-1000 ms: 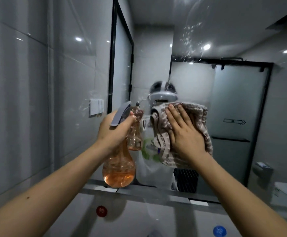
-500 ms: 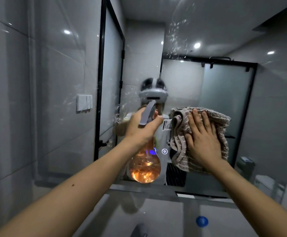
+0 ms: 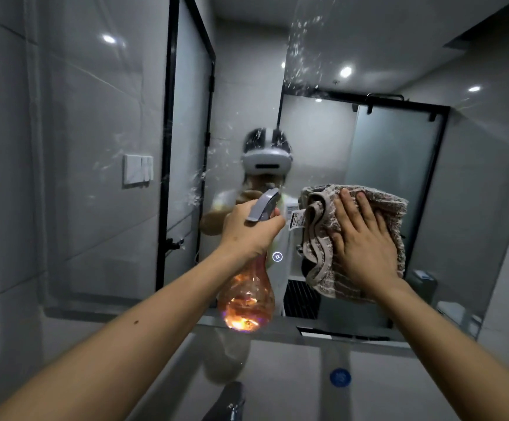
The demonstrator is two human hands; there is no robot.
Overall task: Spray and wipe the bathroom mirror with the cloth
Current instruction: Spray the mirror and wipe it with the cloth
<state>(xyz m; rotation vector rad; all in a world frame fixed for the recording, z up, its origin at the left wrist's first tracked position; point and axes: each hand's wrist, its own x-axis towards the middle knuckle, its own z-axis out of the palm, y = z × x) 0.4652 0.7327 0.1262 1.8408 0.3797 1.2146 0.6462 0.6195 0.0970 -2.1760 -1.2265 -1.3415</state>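
Against mirror [image 3: 323, 141]: right hand [image 3: 364, 238] flat, pressing cloth [image 3: 389, 208]; left hand [image 3: 247, 232] fist-gripping spray bottle [image 3: 247, 299], just left. Wiping underway; droplets above need upward strokes.

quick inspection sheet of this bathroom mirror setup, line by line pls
surface: mirror carries spray droplets at upper centre and left of the reflected headset
job's things: spray bottle with orange liquid; striped cloth flat on the glass, its label showing
clutter: nothing seen
grippers: left hand wrapped around the bottle neck below the grey trigger; right hand spread flat on the cloth
cables: nothing seen
surroundings: grey tiled wall, wall switch, faucet, blue sticker
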